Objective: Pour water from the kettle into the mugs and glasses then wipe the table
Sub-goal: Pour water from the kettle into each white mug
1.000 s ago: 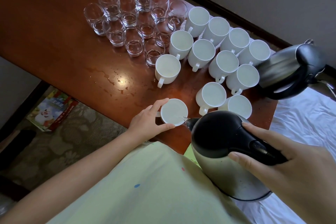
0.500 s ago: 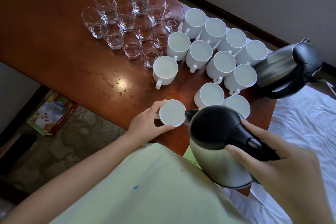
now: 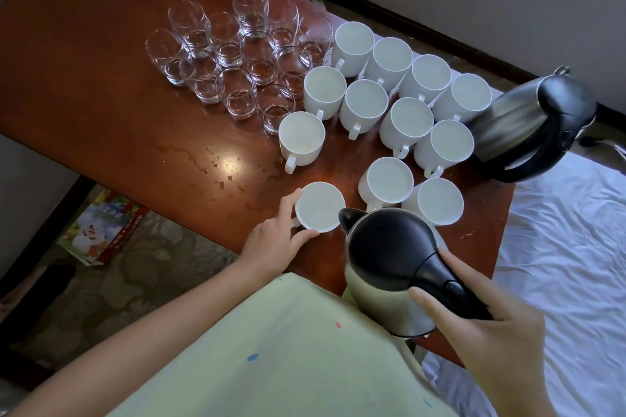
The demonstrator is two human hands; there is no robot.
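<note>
On a wet wooden table [image 3: 101, 78] crowded with glasses [image 3: 237, 57] and white mugs [image 3: 406, 95], the left hand [image 3: 271, 244] is cupping the nearest mug [image 3: 320, 206] while the right hand [image 3: 491, 332] is gripping the kettle [image 3: 389, 264] handle, spout just right of that mug.

Glossy wooden table [image 3: 101, 78], brushed-metal kettle [image 3: 382, 301], clear glasses [image 3: 237, 91], white ceramic mugs [image 3: 362, 105]

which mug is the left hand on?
The mug nearest the table's front edge, set apart from the cluster. The left hand cups its side, and the held kettle has its spout at its rim.
</note>
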